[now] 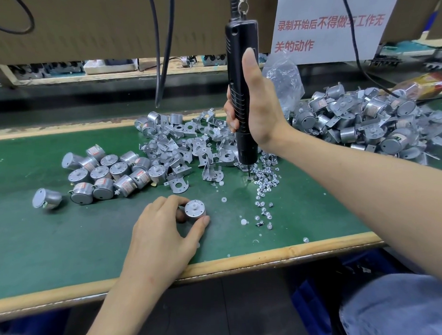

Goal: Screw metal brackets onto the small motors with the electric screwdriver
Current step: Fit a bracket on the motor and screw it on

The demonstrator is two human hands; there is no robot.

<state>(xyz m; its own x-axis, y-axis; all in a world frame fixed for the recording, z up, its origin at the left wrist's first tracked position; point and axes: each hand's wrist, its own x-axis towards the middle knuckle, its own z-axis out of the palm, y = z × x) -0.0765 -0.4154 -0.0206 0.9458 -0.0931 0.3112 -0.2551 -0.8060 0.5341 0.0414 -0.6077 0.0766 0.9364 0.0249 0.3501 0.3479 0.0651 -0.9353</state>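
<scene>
Bench, green mat (67, 235) with wooden edge: contents as seen from the head view

- Left hand (164, 232): thumb and fingers curled round one small motor (195, 210), pinching its sides. The motor stands on the mat near the front edge, shaft upward, with no bracket on it.
- Right hand (255, 108): fingers wrapped round the black electric screwdriver (241, 74), thumb straight up along the body. The tool hangs upright from a hook and cord above, its bit down among the loose screws (264, 177).
- Screws: scattered heap on the mat just right of the bit, thinning into a trail towards the front edge, with a few small white washers among them.
- Metal brackets (189, 143): loose pile at mid-bench, behind and left of the screwdriver.
- Bare motors (110, 171): cluster left of the brackets, one lying apart at far left.
- Motors with brackets fitted (364, 127): large heap at the right, behind the right forearm.
- Clear plastic bag (284, 77): stands open behind the right hand and holds small silvery pieces, too blurred to tell which kind.
- Blue crate (317, 304): under the bench edge, contents hidden.
- White sign (330, 25): red characters, hung above the right heap
</scene>
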